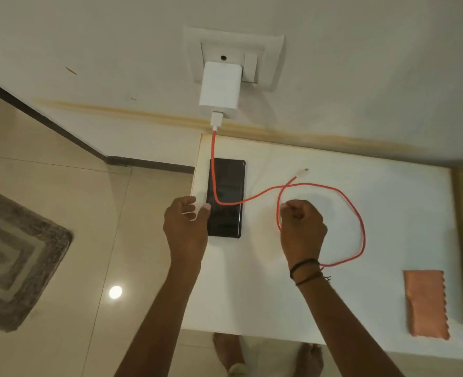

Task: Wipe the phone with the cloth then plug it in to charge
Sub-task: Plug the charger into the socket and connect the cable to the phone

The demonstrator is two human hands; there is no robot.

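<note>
Beside phone [226, 198], hands curled: left [184, 224], right [302, 229]

Legible text, labels, brands, numbers, signs: none. White charger adapter [219, 87]: plain, unmarked face. Black phone [229, 197]: dark screen, nothing displayed. Wall socket plate [271, 58]: no readable marking.

One camera, looking down from the head

The one camera is sitting on the person's head and looking forward and down. It is seeing the white table [333, 308] up close, the wall [361, 77] just behind it, and the floor [62, 186] far below on the left. No other view is sharing this scene.
</note>
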